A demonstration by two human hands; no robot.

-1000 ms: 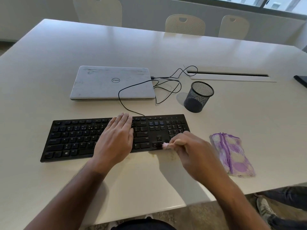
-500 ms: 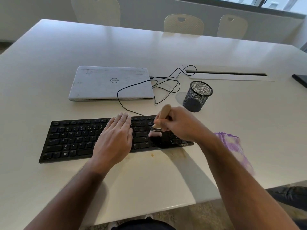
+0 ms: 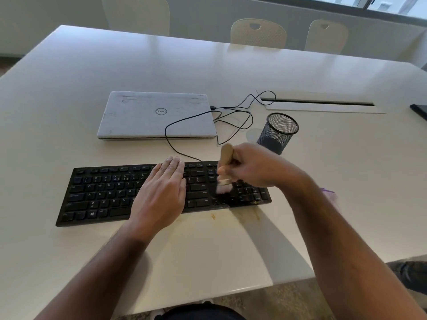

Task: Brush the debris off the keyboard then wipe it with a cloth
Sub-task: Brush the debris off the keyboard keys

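We have the black keyboard (image 3: 161,192) lying along the near edge of the table (image 3: 208,250), and our left hand (image 3: 161,192) rests flat on its middle keys, fingers straight and pressed together, to pin it down. Our right hand (image 3: 251,167) curls round the wooden handle of the brush (image 3: 225,172), bristles down on the keys by the number pad, blurred. Brown crumbs (image 3: 231,214) dot the table just in front of the keyboard's right end. We judge the board light and stiff, likely to skid, so holding it flat makes sense. The cloth (image 3: 329,192), soft and limp, peeks out behind our right forearm toward the right edge; we'd bunch it to lift it.
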